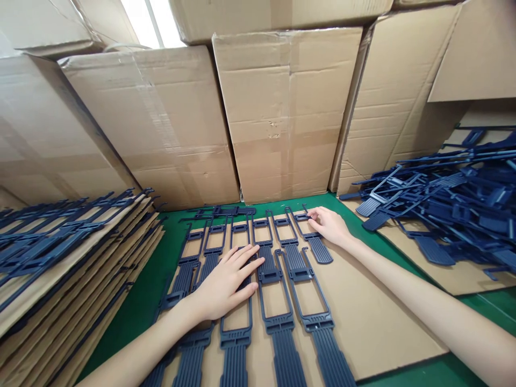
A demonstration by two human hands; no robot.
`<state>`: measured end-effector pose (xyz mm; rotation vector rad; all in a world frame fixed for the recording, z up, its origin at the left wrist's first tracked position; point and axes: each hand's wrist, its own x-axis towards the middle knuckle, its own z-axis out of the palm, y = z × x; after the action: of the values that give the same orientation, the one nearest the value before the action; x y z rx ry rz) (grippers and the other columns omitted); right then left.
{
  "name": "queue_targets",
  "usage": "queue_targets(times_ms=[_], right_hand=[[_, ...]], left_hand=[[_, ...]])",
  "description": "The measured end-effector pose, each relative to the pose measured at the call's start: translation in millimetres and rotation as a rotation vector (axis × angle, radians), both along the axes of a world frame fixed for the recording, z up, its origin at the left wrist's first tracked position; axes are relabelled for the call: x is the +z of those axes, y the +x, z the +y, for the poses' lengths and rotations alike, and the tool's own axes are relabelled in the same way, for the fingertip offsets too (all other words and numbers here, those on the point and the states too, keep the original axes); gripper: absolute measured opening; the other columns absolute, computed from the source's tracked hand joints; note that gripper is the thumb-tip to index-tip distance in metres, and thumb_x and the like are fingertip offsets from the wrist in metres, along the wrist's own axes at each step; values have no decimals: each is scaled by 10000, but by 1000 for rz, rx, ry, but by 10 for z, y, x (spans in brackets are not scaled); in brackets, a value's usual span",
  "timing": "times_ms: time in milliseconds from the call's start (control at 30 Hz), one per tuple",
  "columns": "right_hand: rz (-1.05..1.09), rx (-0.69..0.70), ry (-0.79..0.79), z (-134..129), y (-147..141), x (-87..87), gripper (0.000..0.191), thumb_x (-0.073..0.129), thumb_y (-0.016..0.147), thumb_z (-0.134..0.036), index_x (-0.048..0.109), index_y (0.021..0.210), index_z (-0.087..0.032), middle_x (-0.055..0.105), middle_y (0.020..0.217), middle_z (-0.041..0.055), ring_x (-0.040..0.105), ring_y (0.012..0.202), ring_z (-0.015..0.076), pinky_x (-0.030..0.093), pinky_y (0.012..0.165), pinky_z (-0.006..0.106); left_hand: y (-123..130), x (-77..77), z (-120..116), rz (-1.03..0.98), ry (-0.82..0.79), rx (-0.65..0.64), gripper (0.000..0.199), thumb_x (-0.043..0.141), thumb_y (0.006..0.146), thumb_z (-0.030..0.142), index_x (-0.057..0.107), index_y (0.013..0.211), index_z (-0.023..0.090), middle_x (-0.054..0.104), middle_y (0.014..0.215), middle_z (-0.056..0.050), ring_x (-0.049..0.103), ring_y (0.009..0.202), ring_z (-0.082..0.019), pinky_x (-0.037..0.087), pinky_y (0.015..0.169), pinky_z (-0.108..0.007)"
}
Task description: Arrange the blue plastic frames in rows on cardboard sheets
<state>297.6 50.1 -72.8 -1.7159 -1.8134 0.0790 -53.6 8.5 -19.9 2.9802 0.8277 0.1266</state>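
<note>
Dark blue plastic parts, each an open frame with a ribbed paddle end, lie in two rows on a cardboard sheet (374,322). My left hand (229,282) rests flat over the middle of the rows, fingers spread, covering portions of the parts beneath. At the right end of the far row, my right hand (331,227) has its fingertips closed on the edge of a plastic frame part (320,250). That part lies beside another frame part (294,252) of the same kind. In the near row, a longer frame part (312,295) reaches toward me.
Left, a stack of cardboard sheets (116,274) has similar parts between its layers. A tangled heap of blue parts (455,199) lies at right. More parts (221,211) lie behind the rows on the green table (116,328). Large cardboard boxes (290,118) wall the back.
</note>
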Motion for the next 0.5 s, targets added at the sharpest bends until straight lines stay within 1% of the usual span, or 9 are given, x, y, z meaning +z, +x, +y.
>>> queue_targets(times_ms=[133, 233, 367, 433, 500], right_hand=[[-4, 0, 6, -5, -8, 6, 162, 499, 859, -280, 591, 978, -220, 634, 949, 35, 603, 807, 202, 422, 678, 297], [-14, -4, 22, -12, -2, -23, 170, 498, 861, -294, 596, 980, -221, 625, 941, 33, 600, 792, 203, 424, 655, 299], [-3, 13, 117, -6, 21, -58, 199, 495, 868, -348, 606, 972, -220, 599, 878, 31, 596, 763, 199, 438, 650, 300], [15, 47, 147, 17, 9, -24, 200, 500, 865, -361, 612, 947, -216, 593, 836, 23, 579, 675, 178, 442, 626, 296], [22, 105, 149, 64, -45, 71, 186, 506, 866, -356, 616, 909, -212, 599, 812, 18, 557, 610, 159, 444, 596, 288]], left_hand=[[-7, -18, -1, -1, 7, 0, 484, 386, 986, 393, 365, 1454, 270, 226, 1563, -77, 209, 1434, -282, 197, 1153, -534], [-13, -29, -9, -37, 7, -3, 479, 413, 976, 391, 392, 1440, 270, 248, 1555, -80, 233, 1426, -292, 202, 1150, -539], [-10, -22, -42, -56, -11, 5, 483, 453, 955, 390, 436, 1416, 246, 294, 1536, -96, 256, 1414, -312, 222, 1140, -545], [-4, -22, -60, -43, -17, 17, 494, 458, 949, 401, 443, 1413, 231, 294, 1535, -105, 255, 1414, -316, 219, 1139, -546], [-1, -33, -70, -51, -22, 21, 506, 466, 942, 415, 442, 1413, 232, 293, 1535, -102, 261, 1412, -316, 207, 1143, -543]])
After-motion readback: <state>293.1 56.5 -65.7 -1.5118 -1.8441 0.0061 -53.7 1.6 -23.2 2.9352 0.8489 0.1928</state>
